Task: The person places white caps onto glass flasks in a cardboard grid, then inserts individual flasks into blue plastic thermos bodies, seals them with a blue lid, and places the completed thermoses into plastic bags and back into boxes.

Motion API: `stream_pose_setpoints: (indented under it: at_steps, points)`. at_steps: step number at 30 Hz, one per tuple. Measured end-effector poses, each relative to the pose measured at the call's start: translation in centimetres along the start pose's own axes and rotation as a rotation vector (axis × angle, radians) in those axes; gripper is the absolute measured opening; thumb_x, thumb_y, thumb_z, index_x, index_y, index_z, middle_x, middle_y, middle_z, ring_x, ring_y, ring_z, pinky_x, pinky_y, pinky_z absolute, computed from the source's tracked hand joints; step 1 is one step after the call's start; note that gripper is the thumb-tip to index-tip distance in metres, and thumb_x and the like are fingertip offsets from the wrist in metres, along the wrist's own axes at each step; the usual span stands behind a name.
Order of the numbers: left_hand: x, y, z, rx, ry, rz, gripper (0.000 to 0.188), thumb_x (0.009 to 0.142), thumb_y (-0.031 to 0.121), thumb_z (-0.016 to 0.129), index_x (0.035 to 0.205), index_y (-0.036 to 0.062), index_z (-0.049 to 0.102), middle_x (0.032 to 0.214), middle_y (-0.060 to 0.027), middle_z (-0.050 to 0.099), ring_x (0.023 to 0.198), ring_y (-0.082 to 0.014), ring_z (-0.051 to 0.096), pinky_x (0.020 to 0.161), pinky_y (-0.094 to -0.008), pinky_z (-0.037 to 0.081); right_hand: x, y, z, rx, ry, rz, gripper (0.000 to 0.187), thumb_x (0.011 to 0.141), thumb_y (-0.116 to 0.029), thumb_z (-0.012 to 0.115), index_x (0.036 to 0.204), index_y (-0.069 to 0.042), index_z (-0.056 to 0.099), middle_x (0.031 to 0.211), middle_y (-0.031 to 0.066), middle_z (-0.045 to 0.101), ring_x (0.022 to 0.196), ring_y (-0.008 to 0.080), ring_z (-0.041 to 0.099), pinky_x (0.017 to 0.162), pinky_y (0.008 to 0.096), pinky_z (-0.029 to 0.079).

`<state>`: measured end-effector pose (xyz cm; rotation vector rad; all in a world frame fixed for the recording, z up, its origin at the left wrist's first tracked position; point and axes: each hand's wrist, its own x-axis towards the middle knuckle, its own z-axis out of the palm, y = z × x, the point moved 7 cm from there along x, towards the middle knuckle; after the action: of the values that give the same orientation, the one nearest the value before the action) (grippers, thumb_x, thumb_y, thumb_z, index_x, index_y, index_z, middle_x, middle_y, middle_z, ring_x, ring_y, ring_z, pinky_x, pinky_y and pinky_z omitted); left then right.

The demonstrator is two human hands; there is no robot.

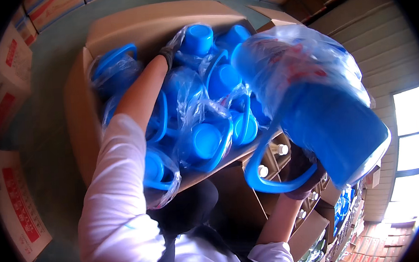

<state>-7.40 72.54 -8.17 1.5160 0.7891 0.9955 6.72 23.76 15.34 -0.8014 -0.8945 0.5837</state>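
A large open cardboard carton (164, 12) holds several blue thermos flasks (206, 141) in clear plastic film, with round caps and loop handles. My left hand (167, 54), in a dark glove, reaches across the carton and touches the film beside a blue cap (198, 39) near the far side; its fingers are mostly hidden. Above the carton's right edge, my gloved right hand (302, 167) is closed on the loop handle of another blue thermos flask (329, 123). That one is tilted, its wide blue end toward the lower right, with red-marked clear film around its middle.
Below the held flask stand cartons with white-capped bottles (281, 149). More open cartons (309, 235) run along the lower right. White-and-red cartons (17, 200) stand on the green floor at left. Stacked cartons (53, 15) line the back, and a window (411, 133) is at right.
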Motion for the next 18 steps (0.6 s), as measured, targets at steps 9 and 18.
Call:
stream_pose_setpoints:
  at_steps: [9, 18]
  points:
    - [2.3, 6.2, 0.1, -0.214, -0.424, -0.138, 0.062, 0.097, 0.051, 0.038, 0.139, 0.0045, 0.040, 0.126, -0.0157, 0.058, 0.120, -0.0231, 0.052, 0.104, -0.0336, 0.038, 0.0, 7.0, 2.6, 0.538, 0.018, 0.138, 0.049, 0.091, -0.039, 0.057, 0.127, -0.006, 0.051, 0.133, 0.0125, 0.052, 0.119, 0.0284, 0.052, 0.109, 0.0481, 0.035]
    - [-0.8, 9.1, -7.3, -0.150, -0.452, -0.204, 0.059, 0.098, 0.048, 0.040, 0.137, 0.0035, 0.042, 0.126, -0.0137, 0.058, 0.120, -0.0224, 0.051, 0.105, -0.0342, 0.037, 2.6, 16.5, 7.1, 0.784, 0.006, 0.479, 0.047, 0.086, -0.024, 0.061, 0.123, 0.002, 0.050, 0.125, 0.0206, 0.055, 0.117, 0.0367, 0.054, 0.106, 0.0513, 0.040]
